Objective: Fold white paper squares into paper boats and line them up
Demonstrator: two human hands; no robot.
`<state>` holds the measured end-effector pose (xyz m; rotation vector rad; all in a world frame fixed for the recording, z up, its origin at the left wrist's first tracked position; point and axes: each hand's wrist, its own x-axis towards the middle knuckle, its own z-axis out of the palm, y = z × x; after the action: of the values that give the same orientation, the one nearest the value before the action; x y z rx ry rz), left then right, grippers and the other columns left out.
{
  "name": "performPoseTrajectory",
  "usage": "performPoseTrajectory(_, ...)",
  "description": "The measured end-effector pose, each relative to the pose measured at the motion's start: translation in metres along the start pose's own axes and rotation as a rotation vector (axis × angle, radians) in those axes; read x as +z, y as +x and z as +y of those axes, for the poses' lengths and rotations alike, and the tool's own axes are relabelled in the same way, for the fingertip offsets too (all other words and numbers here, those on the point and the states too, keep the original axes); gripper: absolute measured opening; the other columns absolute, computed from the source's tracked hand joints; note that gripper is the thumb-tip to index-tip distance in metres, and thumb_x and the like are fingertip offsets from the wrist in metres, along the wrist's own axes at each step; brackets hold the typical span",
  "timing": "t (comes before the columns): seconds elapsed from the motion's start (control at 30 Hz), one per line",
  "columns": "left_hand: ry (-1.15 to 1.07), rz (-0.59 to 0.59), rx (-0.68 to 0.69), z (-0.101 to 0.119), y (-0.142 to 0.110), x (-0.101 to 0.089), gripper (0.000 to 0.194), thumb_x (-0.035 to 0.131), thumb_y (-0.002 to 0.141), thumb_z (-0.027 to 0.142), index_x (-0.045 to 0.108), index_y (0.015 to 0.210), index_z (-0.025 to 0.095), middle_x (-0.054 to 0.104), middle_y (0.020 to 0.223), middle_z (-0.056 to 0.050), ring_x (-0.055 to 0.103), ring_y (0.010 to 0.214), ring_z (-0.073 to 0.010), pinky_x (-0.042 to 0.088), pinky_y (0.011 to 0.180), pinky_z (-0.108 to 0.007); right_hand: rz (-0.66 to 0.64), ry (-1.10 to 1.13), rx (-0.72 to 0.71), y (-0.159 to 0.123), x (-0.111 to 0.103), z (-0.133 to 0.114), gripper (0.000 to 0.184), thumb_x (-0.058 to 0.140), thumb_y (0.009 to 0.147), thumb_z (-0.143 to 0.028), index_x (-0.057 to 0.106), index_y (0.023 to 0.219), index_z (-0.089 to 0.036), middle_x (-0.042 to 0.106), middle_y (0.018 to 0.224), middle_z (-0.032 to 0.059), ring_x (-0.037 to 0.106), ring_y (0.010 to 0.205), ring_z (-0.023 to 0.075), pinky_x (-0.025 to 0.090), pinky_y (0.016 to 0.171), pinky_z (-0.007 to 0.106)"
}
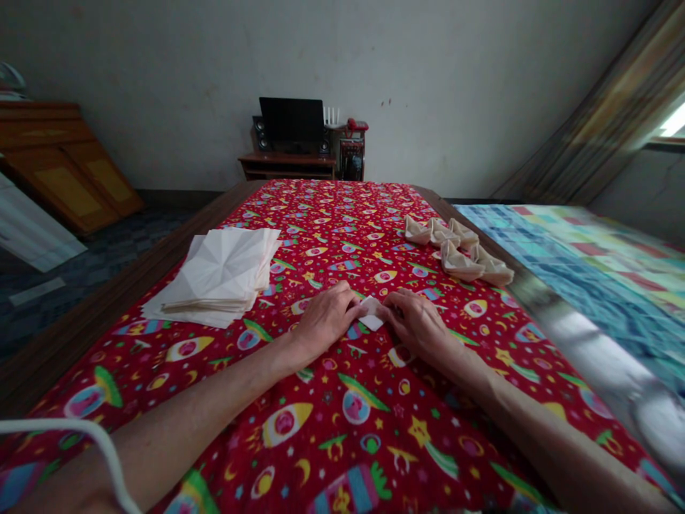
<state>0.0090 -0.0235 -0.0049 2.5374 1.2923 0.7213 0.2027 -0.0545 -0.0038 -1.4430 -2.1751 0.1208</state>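
A small piece of folded white paper [371,314] lies on the red patterned tablecloth [342,214], near the middle of the view. My left hand [325,321] grips its left side with the fingertips, and my right hand [417,325] grips its right side. The paper's inner folds are hidden by my fingers. To the left of my hands lies a stack of creased white paper sheets [219,271]. Several cream paper boats [457,250] sit in a cluster to the right, beyond my right hand's reach of contact.
The cloth covers a wooden table, whose edge [128,293] runs along the left. A patchwork quilt [589,285] lies to the right. A white cable [69,425] crosses the lower left. Beyond stand a wooden cabinet [58,164] and a low desk with a monitor [292,120].
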Motion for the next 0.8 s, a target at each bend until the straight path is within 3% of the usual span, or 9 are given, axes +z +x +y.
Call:
performPoseTrajectory(0.27,0.1,-0.002,-0.028,-0.002,0.002,-0.002,0.028,0.048,0.091,0.039,0.057,0.075,0.018,0.054,0.08,0.0,0.055,0.073,-0.0141,0.039,0.064,-0.025,-0.02,-0.11,-0.114,-0.001,0.004,0.012,0.021,0.043,0.093,-0.031,0.055,0.081,-0.017,0.056,0.078,0.0053,0.049,0.066,0.0142,0.038,0.064,0.026)
performPoseTrajectory(0.57,0.111,-0.011,-0.043,-0.004,0.005,-0.002,0.035,0.046,0.09,0.047,0.056,0.071,0.019,0.052,0.076,0.0,0.053,0.068,-0.0142,0.037,0.06,-0.025,-0.114,-0.196,-0.033,0.011,0.001,0.009,0.03,0.046,0.091,-0.041,0.057,0.076,-0.018,0.056,0.072,0.0019,0.047,0.06,0.0113,0.028,0.057,0.024)
performPoseTrajectory(0.8,0.035,-0.051,-0.072,-0.011,0.005,-0.007,0.024,0.058,0.084,0.041,0.057,0.077,0.019,0.055,0.081,0.0,0.056,0.073,-0.0144,0.04,0.063,-0.025,-0.168,-0.106,0.007,0.014,-0.002,0.011,0.023,0.053,0.087,-0.035,0.057,0.072,-0.018,0.058,0.067,0.0005,0.046,0.058,0.011,0.027,0.055,0.022)
